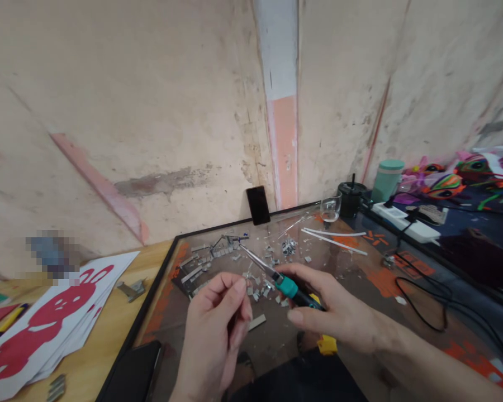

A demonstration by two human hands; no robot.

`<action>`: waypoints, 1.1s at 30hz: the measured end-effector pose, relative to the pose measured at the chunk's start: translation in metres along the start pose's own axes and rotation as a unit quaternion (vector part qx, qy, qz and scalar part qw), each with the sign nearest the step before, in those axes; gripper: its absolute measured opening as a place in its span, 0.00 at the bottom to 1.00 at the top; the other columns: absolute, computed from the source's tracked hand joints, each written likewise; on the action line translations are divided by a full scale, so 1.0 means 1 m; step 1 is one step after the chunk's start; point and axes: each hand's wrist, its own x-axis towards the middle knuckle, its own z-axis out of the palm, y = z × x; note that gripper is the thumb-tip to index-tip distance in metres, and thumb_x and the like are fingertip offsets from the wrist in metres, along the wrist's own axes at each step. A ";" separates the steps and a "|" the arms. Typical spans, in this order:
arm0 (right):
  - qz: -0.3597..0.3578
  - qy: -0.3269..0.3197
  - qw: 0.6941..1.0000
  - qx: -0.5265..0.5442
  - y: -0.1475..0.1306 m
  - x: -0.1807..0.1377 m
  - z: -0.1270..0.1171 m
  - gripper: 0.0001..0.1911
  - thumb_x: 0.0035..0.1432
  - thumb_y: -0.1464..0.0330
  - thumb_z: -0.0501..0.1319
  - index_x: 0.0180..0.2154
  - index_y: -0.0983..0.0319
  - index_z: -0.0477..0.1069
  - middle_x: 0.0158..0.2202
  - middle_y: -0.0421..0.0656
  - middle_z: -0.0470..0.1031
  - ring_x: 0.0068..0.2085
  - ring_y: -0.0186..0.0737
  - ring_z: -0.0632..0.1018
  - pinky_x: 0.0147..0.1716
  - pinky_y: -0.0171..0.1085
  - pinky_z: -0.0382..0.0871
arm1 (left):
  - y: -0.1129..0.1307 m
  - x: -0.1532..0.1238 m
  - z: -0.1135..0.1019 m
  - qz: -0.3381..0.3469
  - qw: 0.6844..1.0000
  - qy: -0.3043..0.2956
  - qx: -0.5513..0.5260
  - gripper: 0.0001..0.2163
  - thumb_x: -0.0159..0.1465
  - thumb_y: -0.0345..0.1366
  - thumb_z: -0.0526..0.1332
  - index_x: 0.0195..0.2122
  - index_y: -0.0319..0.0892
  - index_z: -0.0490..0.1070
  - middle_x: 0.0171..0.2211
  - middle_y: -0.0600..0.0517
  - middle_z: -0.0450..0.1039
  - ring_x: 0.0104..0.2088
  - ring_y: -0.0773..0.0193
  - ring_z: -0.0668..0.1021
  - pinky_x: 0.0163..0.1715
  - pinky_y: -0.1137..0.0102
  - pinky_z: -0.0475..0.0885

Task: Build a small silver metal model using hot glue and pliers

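Observation:
My right hand (335, 312) grips a soldering iron (276, 276) by its teal and black handle, the thin metal tip pointing up and left over the glass work surface (360, 262). My left hand (218, 329) is closed in a pinch just left of the iron; what it holds is too small to make out. Several small grey metal strips (218, 259) lie scattered on the glass beyond both hands. A yellow object (327, 345) peeks out under my right wrist.
A dark phone (258, 205) leans on the wall. A glass (331, 207), black cup (351, 198), green jar (387, 178), white power strip (406, 222) and black cable (423, 304) sit to the right. Red-printed paper sheets (46, 324) lie left. Another phone (134, 371) lies at the near edge.

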 end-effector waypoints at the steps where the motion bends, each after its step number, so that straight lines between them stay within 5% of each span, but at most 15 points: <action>1: 0.006 -0.012 1.000 0.023 0.000 0.000 0.000 0.22 0.53 0.62 0.61 0.49 0.61 0.63 0.39 0.42 0.69 0.39 0.38 0.70 0.38 0.37 0.64 | -0.001 0.000 0.000 0.015 1.000 0.015 0.017 0.10 0.51 0.36 0.65 0.21 0.37 0.66 0.11 0.58 0.64 0.09 0.81 0.56 0.09 0.84 0.47; 9: 0.015 -0.009 1.000 0.014 0.001 0.000 -0.002 0.19 0.52 0.65 0.62 0.45 0.62 0.66 0.36 0.40 0.68 0.36 0.36 0.68 0.37 0.36 0.62 | -0.003 0.002 0.000 0.022 0.999 0.020 0.032 0.10 0.51 0.37 0.66 0.21 0.37 0.66 0.11 0.58 0.65 0.08 0.81 0.56 0.09 0.84 0.47; 16: 0.006 -0.057 0.984 0.170 0.009 0.002 -0.005 0.24 0.51 0.65 0.64 0.51 0.57 0.66 0.38 0.38 0.69 0.38 0.33 0.68 0.39 0.33 0.61 | 0.004 0.000 -0.002 -0.097 0.986 -0.110 -0.078 0.08 0.50 0.35 0.66 0.23 0.38 0.67 0.10 0.61 0.60 0.07 0.83 0.49 0.07 0.83 0.45; 23: 0.017 -0.043 0.992 0.121 0.009 0.002 0.000 0.25 0.51 0.63 0.63 0.52 0.58 0.64 0.40 0.40 0.68 0.41 0.37 0.69 0.42 0.37 0.61 | -0.003 0.002 0.000 0.041 0.998 0.028 0.049 0.11 0.52 0.37 0.64 0.20 0.38 0.65 0.12 0.58 0.64 0.08 0.81 0.56 0.08 0.84 0.47; 29: 0.019 -0.035 0.998 0.051 0.001 0.002 -0.001 0.23 0.52 0.65 0.63 0.50 0.61 0.65 0.39 0.41 0.69 0.40 0.38 0.68 0.40 0.37 0.62 | -0.014 -0.001 -0.003 0.186 0.941 0.121 0.255 0.07 0.54 0.37 0.62 0.24 0.39 0.68 0.15 0.57 0.67 0.12 0.76 0.63 0.11 0.81 0.56; 33: 0.024 -0.048 0.997 0.062 0.003 0.001 -0.002 0.22 0.52 0.64 0.62 0.50 0.60 0.66 0.39 0.40 0.70 0.39 0.37 0.69 0.39 0.37 0.63 | -0.012 -0.002 -0.003 0.147 0.955 0.099 0.239 0.08 0.53 0.38 0.62 0.24 0.39 0.68 0.14 0.57 0.67 0.11 0.77 0.63 0.10 0.81 0.55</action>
